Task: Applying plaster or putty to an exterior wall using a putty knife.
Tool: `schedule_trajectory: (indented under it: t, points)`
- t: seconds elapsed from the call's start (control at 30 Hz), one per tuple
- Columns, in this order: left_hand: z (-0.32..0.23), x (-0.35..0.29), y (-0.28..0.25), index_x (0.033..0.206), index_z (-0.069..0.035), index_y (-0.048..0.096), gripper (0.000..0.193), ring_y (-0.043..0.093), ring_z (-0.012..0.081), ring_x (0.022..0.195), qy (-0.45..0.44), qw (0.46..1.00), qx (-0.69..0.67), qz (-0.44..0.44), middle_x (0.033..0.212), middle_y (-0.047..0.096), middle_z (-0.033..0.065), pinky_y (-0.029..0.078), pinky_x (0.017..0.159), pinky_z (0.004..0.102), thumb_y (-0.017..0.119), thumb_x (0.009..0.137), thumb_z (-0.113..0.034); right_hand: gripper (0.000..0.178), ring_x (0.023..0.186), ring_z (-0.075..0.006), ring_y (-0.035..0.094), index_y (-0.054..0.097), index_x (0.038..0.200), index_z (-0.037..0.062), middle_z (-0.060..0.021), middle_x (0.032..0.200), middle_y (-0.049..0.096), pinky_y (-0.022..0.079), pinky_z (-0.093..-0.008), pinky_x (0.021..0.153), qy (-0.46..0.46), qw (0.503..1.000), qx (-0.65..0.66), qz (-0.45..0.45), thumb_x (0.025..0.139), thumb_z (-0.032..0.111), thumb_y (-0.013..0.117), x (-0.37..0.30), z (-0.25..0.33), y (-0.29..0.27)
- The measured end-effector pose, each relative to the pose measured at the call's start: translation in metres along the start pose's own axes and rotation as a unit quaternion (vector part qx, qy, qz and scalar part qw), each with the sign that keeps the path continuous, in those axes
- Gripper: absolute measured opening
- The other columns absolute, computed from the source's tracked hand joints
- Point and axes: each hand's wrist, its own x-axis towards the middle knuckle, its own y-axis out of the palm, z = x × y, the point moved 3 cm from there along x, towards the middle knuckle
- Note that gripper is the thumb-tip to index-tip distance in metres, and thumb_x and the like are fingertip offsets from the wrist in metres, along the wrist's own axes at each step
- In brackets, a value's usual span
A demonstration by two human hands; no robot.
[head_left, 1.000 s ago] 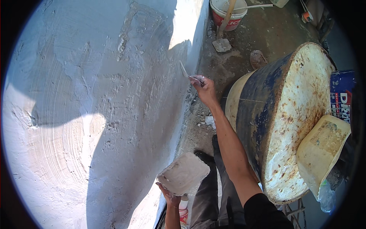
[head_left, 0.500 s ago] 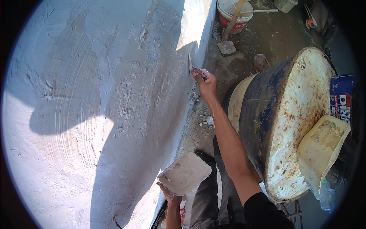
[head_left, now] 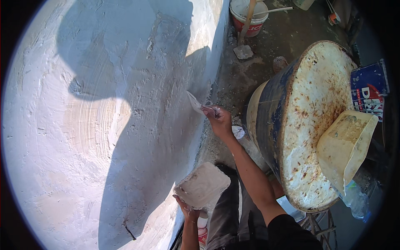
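**Coating the wall (head_left: pixel 158 137), by the look of it**

The wall filled the left side, streaked with pale paste. The step in hand seemed to be spreading paste over its shaded right part; a next stroke would probably have called for the blade (head_left: pixel 194 102) laid nearly flat and pressed evenly, with the tray (head_left: pixel 217 173) kept level.

The drum (head_left: pixel 316 91) stood to the right, well apart from the tray.

The right arm stretched far and left, almost straight, its hand (head_left: pixel 220 121) pinching the blade's handle end. The left hand (head_left: pixel 187 209), near, clasped the tray's near left corner, its forearm rising from the near edge.

The tray was just beside the wall's near foot, tilted, in front of the legs. The blade pointed far left; whether it touched the wall could not be told.
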Motion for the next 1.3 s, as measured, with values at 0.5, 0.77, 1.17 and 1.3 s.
schedule_trajectory:
  t: [0.5,0.77,1.17,1.3]
  points:
    - [-0.014,-0.020,0.019,0.145,-0.013,0.023,0.070,0.036,0.0258,0.131,0.033,0.999,0.015,0.032,0.144,0.034,0.0081,0.030,0.110,0.0427,0.021,0.095,-0.062,0.014,0.077,-0.0127,0.063,0.061,0.096,-0.0049,-0.0108,0.086,0.067,0.049,-0.0260,0.070,0.044,0.974,-0.222,0.009,0.083,0.000,0.064,-0.189,0.233,-0.054]
    - [-0.002,-0.063,0.013,0.142,-0.003,0.024,0.068,0.041,0.0253,0.127,0.059,0.992,0.040,0.102,0.137,0.040,0.0141,0.038,0.104,0.0390,0.017,0.098,-0.055,0.016,0.079,-0.0106,0.063,0.062,0.098,-0.0034,-0.0082,0.086,0.067,0.048,-0.0261,0.070,0.223,0.941,-0.248,0.056,0.084,0.004,0.063,-0.249,0.266,-0.062]
    - [-0.008,-0.163,0.005,0.118,0.002,0.052,0.057,0.060,0.0172,0.099,0.099,0.978,-0.015,0.182,0.110,0.061,0.0104,0.047,0.089,0.0306,0.029,0.100,-0.048,0.017,0.068,-0.0186,0.063,0.063,0.089,-0.0030,-0.0133,0.076,0.067,0.047,-0.0320,0.064,0.064,0.912,-0.393,0.101,0.077,0.009,0.065,-0.308,0.302,-0.002]
    - [-0.003,-0.172,-0.006,0.116,0.000,0.053,0.052,0.059,0.0143,0.097,0.124,0.970,-0.012,0.207,0.108,0.061,0.0079,0.047,0.087,0.0295,0.032,0.101,-0.045,0.017,0.068,-0.0198,0.064,0.064,0.087,-0.0029,-0.0138,0.076,0.067,0.047,-0.0326,0.063,0.070,0.907,-0.402,0.105,0.076,0.009,0.066,-0.329,0.309,0.002]
